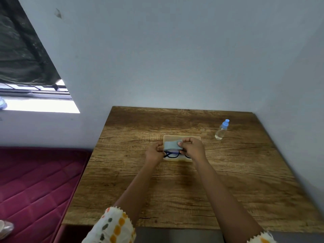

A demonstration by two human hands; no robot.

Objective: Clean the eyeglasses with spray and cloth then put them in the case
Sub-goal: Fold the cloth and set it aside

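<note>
Black-framed eyeglasses [171,154] are held over an open beige case [182,138] in the middle of the wooden table. A folded grey-blue cloth [171,144] is stretched between both hands just above the glasses. My left hand [154,154] pinches the cloth's left end and seems to grip the frame's left side. Curled over the right half of the glasses, my right hand [192,148] pinches the cloth's right end and hides that lens. A small clear spray bottle [221,130] with a blue cap stands upright at the far right.
The wooden table [175,190] stands against a grey wall at the back and right. A dark red quilted mattress [35,181] lies to the left, below the table's edge. A window with a dark curtain [22,55] is at upper left.
</note>
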